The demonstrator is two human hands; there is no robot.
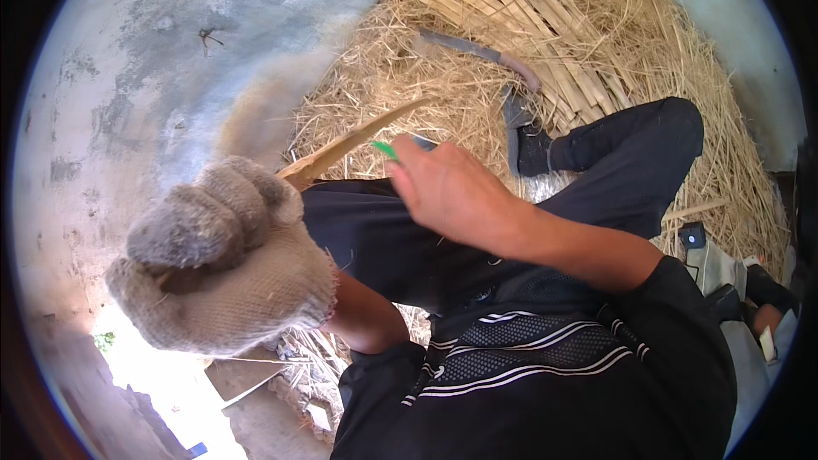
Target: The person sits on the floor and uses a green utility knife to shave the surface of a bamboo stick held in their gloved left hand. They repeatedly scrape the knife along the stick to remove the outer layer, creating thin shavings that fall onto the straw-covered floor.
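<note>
My left hand (230, 264), in a knitted grey-white work glove, is closed with its fingers curled round a split bamboo strip (358, 138). From the glove the strip slants up and away to the right, narrowing to a point. My right hand (452, 187) is bare and closed, held over my legs just right of the strip. A small green piece (383, 150) sticks out past its thumb side, and a bit of dark grey shows behind the knuckles. The fingers hide most of what it holds, so its kind cannot be made out.
Straw-like shavings (366, 77) cover the floor ahead. On them lie a curved blade with a wooden handle (520, 72) and a pile of long bamboo slats (545, 25). My bent leg (630, 153) is at right. A stained pale wall (153, 60) rises on the left.
</note>
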